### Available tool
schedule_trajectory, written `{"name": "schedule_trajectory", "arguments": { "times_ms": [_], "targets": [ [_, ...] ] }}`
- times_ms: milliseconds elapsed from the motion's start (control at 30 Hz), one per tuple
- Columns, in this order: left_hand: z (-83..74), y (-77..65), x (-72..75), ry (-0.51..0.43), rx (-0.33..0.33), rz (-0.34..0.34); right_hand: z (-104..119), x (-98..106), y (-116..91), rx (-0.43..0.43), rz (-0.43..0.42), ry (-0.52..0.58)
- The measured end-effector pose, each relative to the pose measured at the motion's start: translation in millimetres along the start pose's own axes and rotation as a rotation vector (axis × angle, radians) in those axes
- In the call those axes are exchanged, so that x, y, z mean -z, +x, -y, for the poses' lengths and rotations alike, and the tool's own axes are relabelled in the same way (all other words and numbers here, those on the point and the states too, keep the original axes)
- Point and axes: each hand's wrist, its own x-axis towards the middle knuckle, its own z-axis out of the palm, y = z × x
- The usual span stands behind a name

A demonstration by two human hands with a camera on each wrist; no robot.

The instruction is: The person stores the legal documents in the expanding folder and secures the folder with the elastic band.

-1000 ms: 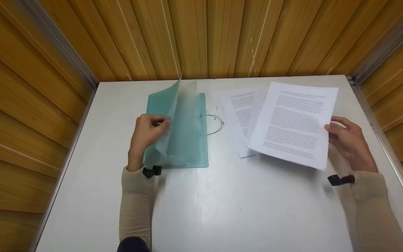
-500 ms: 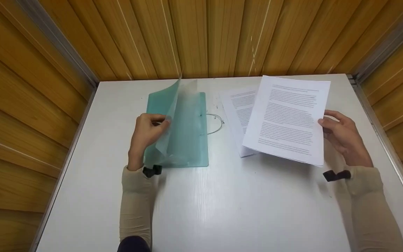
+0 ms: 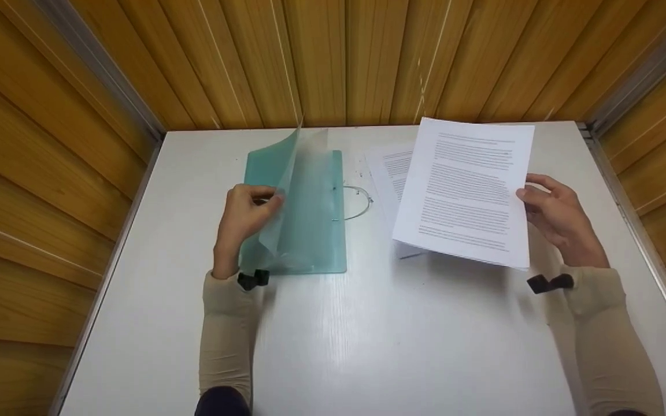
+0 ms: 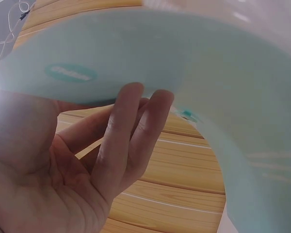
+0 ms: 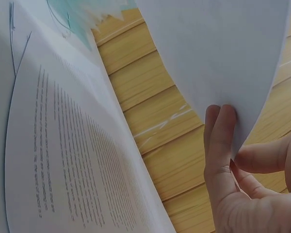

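A translucent green folder (image 3: 317, 237) lies on the table at left centre, its cover raised and curved. My left hand (image 3: 244, 215) pinches the outer edge of that cover (image 4: 136, 48) between thumb and fingers. Over on the right, my right hand (image 3: 561, 216) grips the right edge of printed sheets (image 3: 466, 190); in the right wrist view, thumb and fingers pinch the lower part of these sheets (image 5: 223, 58). The held sheets are tilted above the table. Beneath them, more printed paper (image 3: 391, 173) lies on the table, partly covered. How many sheets are held cannot be told.
A thin looped cord (image 3: 365, 199) sticks out from the folder's right side, between folder and papers. The white table (image 3: 339, 346) is bounded by wooden plank walls (image 3: 321, 58) at the back and sides.
My right hand has moved left and away from me with the printed sheets, which now cover more of the paper beneath. My left hand and the raised cover have stayed almost still.
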Motion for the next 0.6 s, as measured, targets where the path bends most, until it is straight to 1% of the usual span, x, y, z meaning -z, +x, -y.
{"name": "schedule_trajectory", "arguments": {
  "times_ms": [233, 333, 467, 600],
  "targets": [
    [-1.3, 0.0, 0.2, -0.004, 0.014, -0.003, 0.5, -10.7, 3.6, 0.020, 0.035, 0.017],
    [-1.5, 0.5, -0.1, -0.002, -0.003, -0.006, 1.0, -15.5, 5.4, 0.027, 0.037, 0.009],
    [-1.2, 1.0, 0.0, -0.003, -0.032, -0.015, 3.3, -23.0, 7.8, 0.037, 0.027, -0.031],
    [-0.4, 0.2, 0.1, -0.006, -0.036, -0.017, 5.5, -29.1, 9.6, 0.035, 0.031, -0.050]
  ]
}}
